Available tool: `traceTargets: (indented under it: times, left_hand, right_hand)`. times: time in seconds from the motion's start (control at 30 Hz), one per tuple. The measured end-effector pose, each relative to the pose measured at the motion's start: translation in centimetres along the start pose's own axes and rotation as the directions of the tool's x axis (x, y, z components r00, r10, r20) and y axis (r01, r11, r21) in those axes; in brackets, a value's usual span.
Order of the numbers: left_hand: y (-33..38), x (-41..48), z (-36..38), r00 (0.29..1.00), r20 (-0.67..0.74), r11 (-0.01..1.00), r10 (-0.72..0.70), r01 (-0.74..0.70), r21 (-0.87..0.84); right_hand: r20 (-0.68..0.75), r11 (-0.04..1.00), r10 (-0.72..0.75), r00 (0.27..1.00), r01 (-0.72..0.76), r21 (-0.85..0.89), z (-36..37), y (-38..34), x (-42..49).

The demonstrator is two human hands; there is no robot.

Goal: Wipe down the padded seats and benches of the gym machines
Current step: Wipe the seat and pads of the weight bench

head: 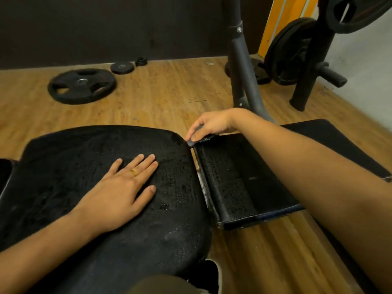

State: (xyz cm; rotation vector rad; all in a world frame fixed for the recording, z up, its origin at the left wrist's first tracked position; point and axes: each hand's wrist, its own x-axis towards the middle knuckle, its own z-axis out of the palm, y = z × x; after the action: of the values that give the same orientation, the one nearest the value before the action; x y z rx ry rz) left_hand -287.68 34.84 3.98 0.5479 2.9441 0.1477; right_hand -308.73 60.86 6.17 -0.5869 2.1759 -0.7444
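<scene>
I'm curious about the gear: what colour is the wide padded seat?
Black, with a finely textured surface; the head view shows the padded seat best.

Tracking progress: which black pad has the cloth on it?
The narrow rectangular pad, cloth gripped by the right hand; the wide seat bears only the left hand.

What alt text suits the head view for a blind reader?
A person's left hand rests flat on a black padded seat while the right hand holds a dark cloth at the far corner of the adjoining bench pad.
</scene>
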Motion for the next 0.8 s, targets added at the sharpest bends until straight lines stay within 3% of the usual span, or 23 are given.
traceTargets:
  times: [0.27,0.43,0.57,0.8]
  left_hand:
    - [-0.1,0.2,0.4,1.0,-0.018,1.0,0.006,-0.006,-0.015]
    - [0.0,0.3,0.3,1.0,-0.02,1.0,0.01,-0.01,-0.009]
    - [0.4,0.3,0.1,1.0,0.002,1.0,0.002,-0.002,0.007]
    - [0.2,0.5,-0.1,0.998,0.064,1.0,0.002,-0.001,-0.008]
  right_hand:
    - [-0.208,0.973,0.188,0.96,-0.154,0.169,-3.9,8.5,-5.1]
    - [-0.266,0.938,0.264,0.927,-0.183,0.293,-5.3,10.9,-7.5]
    - [-0.245,0.946,0.251,0.936,-0.184,0.266,-5.6,10.9,-6.6]
    - [-0.059,0.989,0.077,0.995,-0.069,0.13,-2.8,5.6,-2.8]
